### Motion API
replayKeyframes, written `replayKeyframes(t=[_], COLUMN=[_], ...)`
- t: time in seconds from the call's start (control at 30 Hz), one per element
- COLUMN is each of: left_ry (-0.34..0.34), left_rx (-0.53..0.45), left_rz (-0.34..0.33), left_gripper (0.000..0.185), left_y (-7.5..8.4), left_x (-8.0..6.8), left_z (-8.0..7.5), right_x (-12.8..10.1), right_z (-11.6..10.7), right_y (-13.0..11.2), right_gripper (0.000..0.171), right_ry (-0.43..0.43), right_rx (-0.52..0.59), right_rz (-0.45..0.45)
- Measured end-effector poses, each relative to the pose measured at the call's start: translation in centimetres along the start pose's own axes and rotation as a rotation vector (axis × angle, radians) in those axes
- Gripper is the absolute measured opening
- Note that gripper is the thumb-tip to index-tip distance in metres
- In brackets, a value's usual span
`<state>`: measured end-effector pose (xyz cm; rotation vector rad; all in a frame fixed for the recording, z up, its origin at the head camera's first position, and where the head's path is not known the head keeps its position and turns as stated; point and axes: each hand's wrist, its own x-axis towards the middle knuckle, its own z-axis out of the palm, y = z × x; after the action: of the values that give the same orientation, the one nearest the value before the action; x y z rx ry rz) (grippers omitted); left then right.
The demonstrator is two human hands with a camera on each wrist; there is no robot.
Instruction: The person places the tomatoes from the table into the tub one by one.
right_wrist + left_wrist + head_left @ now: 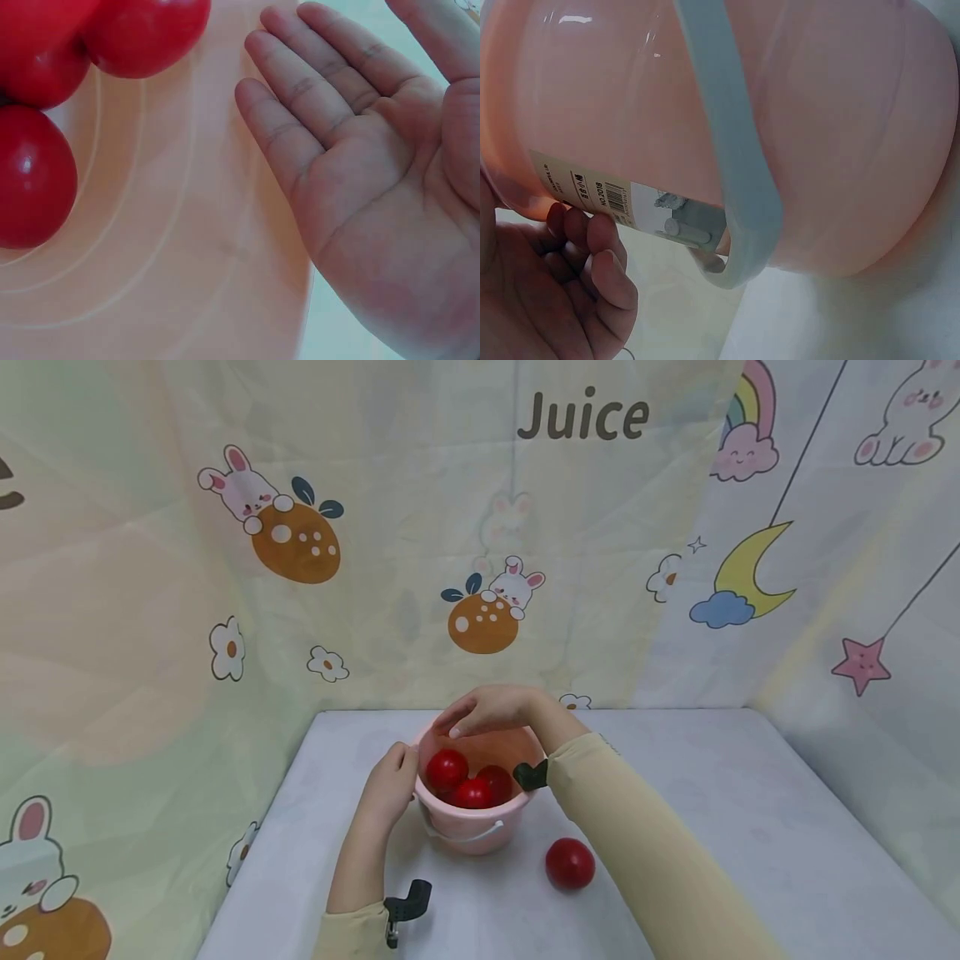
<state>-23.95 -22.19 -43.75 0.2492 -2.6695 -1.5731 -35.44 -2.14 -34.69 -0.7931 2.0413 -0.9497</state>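
A pink bucket (472,820) stands upright on the table, tilted slightly in the head view, with several smooth, shiny red balls (447,769) inside. My left hand (392,781) grips the bucket's rim on the left side; the left wrist view shows its fingers (604,232) curled against the outer wall beside a paper label (615,199). Over the far rim reaches my right hand (495,708), its fingers fairly straight and nothing in them. The right wrist view shows its bare palm (367,202) beside the inner wall, apart from the balls.
One more red ball (570,863) lies on the white table (675,793), in front of the bucket to the right, close to my right sleeve. The bucket's pale handle (480,837) hangs down at the front. A printed cloth (405,485) rises behind the table.
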Motion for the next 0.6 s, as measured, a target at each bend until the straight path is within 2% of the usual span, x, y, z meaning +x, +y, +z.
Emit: replayKeyframes(t=[0.43, 0.6], left_ry=[-0.001, -0.008], left_rx=[-0.005, -0.002], left_rz=[0.009, 0.001], left_gripper=[0.036, 0.037], left_y=[-0.06, -0.14], left_x=[-0.03, 0.09], left_z=[0.01, 0.01], right_x=[0.2, 0.4], right_z=[-0.08, -0.6], right_y=[0.36, 0.42], right_gripper=[0.042, 0.041], right_ry=[0.001, 0.007], right_rx=[-0.013, -0.007], right_rz=[-0.01, -0.053])
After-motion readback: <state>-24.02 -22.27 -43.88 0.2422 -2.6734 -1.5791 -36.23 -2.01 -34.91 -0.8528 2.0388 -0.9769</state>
